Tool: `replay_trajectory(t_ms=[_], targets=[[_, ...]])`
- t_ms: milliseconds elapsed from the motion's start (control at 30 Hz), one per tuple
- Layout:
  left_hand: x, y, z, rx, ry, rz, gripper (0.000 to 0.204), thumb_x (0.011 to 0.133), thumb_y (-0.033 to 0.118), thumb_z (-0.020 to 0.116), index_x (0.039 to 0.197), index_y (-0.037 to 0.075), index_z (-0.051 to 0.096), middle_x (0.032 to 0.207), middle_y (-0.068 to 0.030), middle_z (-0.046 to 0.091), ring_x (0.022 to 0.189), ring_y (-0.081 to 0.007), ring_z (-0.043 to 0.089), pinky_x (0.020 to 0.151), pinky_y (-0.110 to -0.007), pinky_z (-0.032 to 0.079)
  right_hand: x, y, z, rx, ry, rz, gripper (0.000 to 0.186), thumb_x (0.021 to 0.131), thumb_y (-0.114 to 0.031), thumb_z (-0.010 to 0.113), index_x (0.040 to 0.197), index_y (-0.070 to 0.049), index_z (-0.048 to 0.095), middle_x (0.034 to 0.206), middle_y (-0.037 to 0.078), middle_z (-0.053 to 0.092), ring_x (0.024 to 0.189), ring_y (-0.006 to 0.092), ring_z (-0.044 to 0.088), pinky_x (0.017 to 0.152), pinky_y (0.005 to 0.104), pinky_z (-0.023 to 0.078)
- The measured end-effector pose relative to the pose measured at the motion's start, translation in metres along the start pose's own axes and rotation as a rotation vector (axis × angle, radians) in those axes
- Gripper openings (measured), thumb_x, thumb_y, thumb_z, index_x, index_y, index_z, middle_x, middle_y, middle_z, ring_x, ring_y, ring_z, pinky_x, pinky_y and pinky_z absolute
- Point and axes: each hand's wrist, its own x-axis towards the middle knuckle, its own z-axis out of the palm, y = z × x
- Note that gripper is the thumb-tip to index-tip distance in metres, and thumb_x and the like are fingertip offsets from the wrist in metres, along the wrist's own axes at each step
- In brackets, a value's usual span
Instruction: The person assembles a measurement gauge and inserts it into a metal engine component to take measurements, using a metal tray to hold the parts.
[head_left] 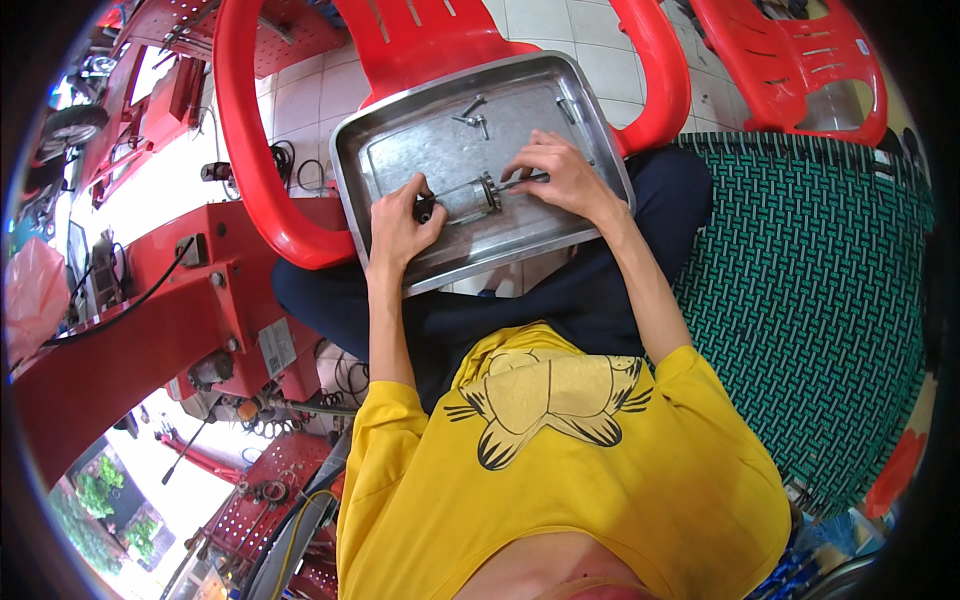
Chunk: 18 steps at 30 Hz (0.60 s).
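A silvery metal cylinder (463,202) with a flanged right end lies low over the metal tray (400,140). My left hand (401,222) is closed round its dark left end, thumb and fingers on opposite sides. My right hand (562,178) pinches a thin dark rod (520,185) that reaches to the cylinder's flange. Whether the rod is a separate tool or a shaft of the cylinder, I cannot tell. Beyond the cylinder, small bolts (472,106) lie loose on the tray floor. Another small metal piece (568,110) rests by the tray's far right wall.
The tray sits between my legs and a red plastic chair (410,45), whose arms rise on both sides. At the right is a green woven seat (800,300), with another red chair (800,65) behind it. Red machinery (150,290) stands close on the left.
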Motion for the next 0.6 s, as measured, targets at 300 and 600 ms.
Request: replay_trajectory(t_ms=[300,600], targets=[[0.0013,-0.0001,0.0024,-0.025,0.042,0.018,0.02,0.082,0.017,0.073,0.09,0.003,0.061,0.07,-0.0146,0.065,0.055,-0.0293,0.062,0.058,-0.04,0.048,-0.0027,0.0041,0.0026,-0.173,-0.037,-0.027,0.027,0.089,-0.032,0.08,0.104,-0.009,0.081,0.096,0.003,0.076,0.102,0.0245,0.064,0.096,0.0405,0.048],[0.0018,0.0004,0.0021,-0.042,0.03,0.009,0.021,0.082,0.017,0.073,0.089,0.002,0.06,0.071,-0.0156,0.064,0.056,-0.0305,0.061,0.059,-0.04,0.048,-0.004,0.007,0.0041,-0.131,-0.054,-0.055,0.022,0.085,-0.026,0.083,0.095,-0.009,0.075,0.096,0.001,0.073,0.104,0.0235,0.063,0.096,0.0405,0.046]])
